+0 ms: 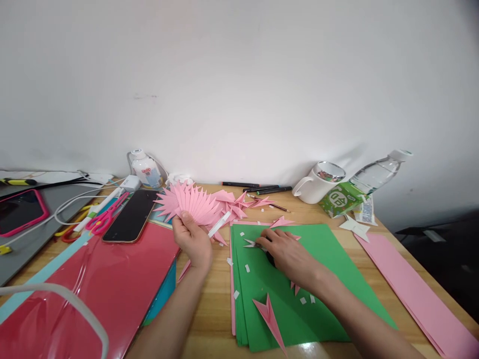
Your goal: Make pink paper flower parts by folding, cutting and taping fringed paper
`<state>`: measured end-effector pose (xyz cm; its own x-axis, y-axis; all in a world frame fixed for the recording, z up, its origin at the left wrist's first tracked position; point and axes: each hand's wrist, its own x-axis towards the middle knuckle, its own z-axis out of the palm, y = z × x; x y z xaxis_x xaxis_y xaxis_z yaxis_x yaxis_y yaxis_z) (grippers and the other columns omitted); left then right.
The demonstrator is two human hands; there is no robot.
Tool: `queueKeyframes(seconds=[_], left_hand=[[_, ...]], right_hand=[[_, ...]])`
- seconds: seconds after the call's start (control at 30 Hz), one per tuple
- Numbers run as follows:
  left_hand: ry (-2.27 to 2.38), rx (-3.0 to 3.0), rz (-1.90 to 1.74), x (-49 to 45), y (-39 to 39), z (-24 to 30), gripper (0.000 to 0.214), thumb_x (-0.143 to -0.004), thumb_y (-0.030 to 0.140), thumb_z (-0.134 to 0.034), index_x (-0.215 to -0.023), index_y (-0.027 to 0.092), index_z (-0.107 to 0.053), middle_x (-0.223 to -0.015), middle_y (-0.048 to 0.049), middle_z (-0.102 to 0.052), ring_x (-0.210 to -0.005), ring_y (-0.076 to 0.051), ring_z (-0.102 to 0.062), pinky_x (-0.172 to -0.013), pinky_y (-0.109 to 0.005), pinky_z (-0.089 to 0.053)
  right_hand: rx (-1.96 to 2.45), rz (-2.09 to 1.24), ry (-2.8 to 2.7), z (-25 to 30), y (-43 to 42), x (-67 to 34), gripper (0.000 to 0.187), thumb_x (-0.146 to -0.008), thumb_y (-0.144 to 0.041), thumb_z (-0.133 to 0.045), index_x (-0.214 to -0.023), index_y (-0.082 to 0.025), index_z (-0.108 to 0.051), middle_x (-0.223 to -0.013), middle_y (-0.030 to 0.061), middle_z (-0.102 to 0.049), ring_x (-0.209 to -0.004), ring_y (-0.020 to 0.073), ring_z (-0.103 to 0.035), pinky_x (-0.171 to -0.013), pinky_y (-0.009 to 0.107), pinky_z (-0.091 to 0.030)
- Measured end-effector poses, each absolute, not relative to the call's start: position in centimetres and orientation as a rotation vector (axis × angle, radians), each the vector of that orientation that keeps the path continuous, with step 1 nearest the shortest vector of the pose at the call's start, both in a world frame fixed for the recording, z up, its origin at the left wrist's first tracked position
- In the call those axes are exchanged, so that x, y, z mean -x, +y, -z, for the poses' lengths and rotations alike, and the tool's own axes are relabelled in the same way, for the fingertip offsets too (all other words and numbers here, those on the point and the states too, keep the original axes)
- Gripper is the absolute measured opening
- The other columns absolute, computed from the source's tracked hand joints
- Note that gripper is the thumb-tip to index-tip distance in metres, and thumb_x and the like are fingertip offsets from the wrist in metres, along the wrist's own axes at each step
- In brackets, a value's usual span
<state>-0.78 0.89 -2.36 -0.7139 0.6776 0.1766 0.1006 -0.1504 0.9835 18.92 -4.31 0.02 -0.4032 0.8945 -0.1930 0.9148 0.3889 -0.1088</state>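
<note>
My left hand (190, 239) is closed on a pleated pink paper fan (196, 203) with pointed tips, lifted above the table. A white strip (219, 224), perhaps tape, sticks out beside the fan; whether it is stuck on or held I cannot tell. My right hand (282, 249) is closed over a small pair of scissors (250, 243), whose parted blades point left and whose dark handles are mostly hidden. Beneath it lies a stack of green paper (318, 314). A folded pink paper piece (268, 319) and several white scraps (247, 268) rest on the stack.
More folded pink pieces (234, 204) and pens (267, 190) lie near the wall. A white mug (314, 185), green packet (341, 199) and water bottle (377, 173) stand back right. On the left are a phone (130, 217), pink scissors (107, 215) and red sheets (108, 279); a white cable (86, 309) arches in front.
</note>
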Motion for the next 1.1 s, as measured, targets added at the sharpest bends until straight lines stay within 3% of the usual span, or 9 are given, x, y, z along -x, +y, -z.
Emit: queueKeyframes(seconds=[0.17,0.33,0.43,0.6,0.7,0.8,0.9,1.0,1.1], left_hand=[[1.737,-0.902,-1.957,0.8,1.0,2.7,0.037,-0.091,0.052,-0.044,-0.072,0.02,-0.044,-0.056,0.0057,-0.045,-0.047,-0.01,-0.043,-0.047,-0.024,-0.031],[1.751,-0.911,-1.944,0.9,1.1,2.9,0.036,-0.091,0.05,-0.043,-0.073,0.02,-0.046,-0.058,0.0046,-0.046,-0.052,-0.011,-0.044,-0.052,-0.025,-0.034],[1.76,-0.911,-1.949,0.8,1.1,2.8,0.035,-0.091,0.05,-0.044,-0.073,0.02,-0.046,-0.06,0.0037,-0.048,-0.054,-0.012,-0.046,-0.054,-0.026,-0.036],[1.744,-0.915,-1.949,0.8,1.1,3.0,0.035,-0.092,0.049,-0.044,-0.074,0.02,-0.046,-0.062,0.0035,-0.048,-0.056,-0.012,-0.047,-0.055,-0.026,-0.037],[1.757,-0.919,-1.95,0.8,1.2,3.1,0.033,-0.092,0.048,-0.043,-0.075,0.02,-0.048,-0.063,0.0024,-0.05,-0.058,-0.013,-0.049,-0.056,-0.026,-0.038],[1.787,-0.918,-1.952,0.9,1.2,3.1,0.032,-0.092,0.046,-0.043,-0.075,0.019,-0.049,-0.066,0.0009,-0.052,-0.06,-0.014,-0.051,-0.057,-0.027,-0.039],[1.789,-0.929,-1.948,1.0,1.2,3.1,0.033,-0.093,0.046,-0.042,-0.075,0.02,-0.049,-0.067,0.0007,-0.052,-0.061,-0.015,-0.052,-0.058,-0.028,-0.04],[1.775,-0.951,-1.948,0.9,1.2,3.2,0.033,-0.093,0.048,-0.041,-0.077,0.02,-0.049,-0.068,0.0004,-0.053,-0.062,-0.015,-0.052,-0.058,-0.028,-0.039],[1.766,-0.959,-1.954,0.9,1.1,3.2,0.034,-0.093,0.049,-0.042,-0.077,0.02,-0.048,-0.067,0.0007,-0.052,-0.062,-0.015,-0.051,-0.058,-0.028,-0.039]], right_hand=[[-1.686,0.324,2.534,-0.3,-4.0,-19.0,0.047,-0.077,0.007,-0.04,-0.108,-0.018,-0.066,-0.099,0.0092,-0.066,-0.088,0.0229,-0.063,-0.077,0.033,-0.042],[-1.654,0.405,2.589,-1.1,-4.3,-19.2,0.049,-0.075,0.005,-0.044,-0.115,-0.016,-0.064,-0.125,0.0132,-0.059,-0.101,0.0246,-0.063,-0.085,0.035,-0.045],[-1.653,0.488,2.626,-0.7,-4.8,-18.8,0.047,-0.076,0.0,-0.049,-0.119,-0.016,-0.062,-0.122,0.0123,-0.062,-0.104,0.0253,-0.062,-0.088,0.037,-0.046],[-1.793,0.26,2.581,1.3,-5.4,-17.3,0.063,-0.072,0.006,-0.042,-0.128,-0.02,-0.057,-0.118,0.0125,-0.064,-0.099,0.0253,-0.062,-0.085,0.039,-0.044],[-1.82,0.334,2.607,1.8,-5.3,-17.1,0.071,-0.068,0.008,-0.038,-0.131,-0.021,-0.055,-0.117,0.012,-0.063,-0.098,0.0248,-0.062,-0.083,0.038,-0.044],[-1.823,0.603,2.769,1.4,-5.0,-18.0,0.072,-0.07,0.006,-0.04,-0.137,-0.02,-0.048,-0.122,0.0121,-0.059,-0.104,0.0253,-0.06,-0.086,0.04,-0.046],[-1.922,0.98,2.927,1.2,-4.7,-19.0,0.055,-0.077,-0.003,-0.046,-0.127,-0.023,-0.055,-0.122,0.0106,-0.057,-0.107,0.0242,-0.059,-0.09,0.041,-0.046],[-2.031,1.751,2.876,1.8,-4.6,-19.3,0.031,-0.086,-0.021,-0.055,-0.117,-0.025,-0.058,-0.106,0.0074,-0.063,-0.1,0.0222,-0.062,-0.087,0.038,-0.05],[-1.962,2.529,2.519,2.2,-4.6,-18.8,0.037,-0.088,-0.037,-0.06,-0.122,-0.027,-0.052,-0.096,0.0048,-0.064,-0.088,0.0195,-0.065,-0.077,0.034,-0.052]])
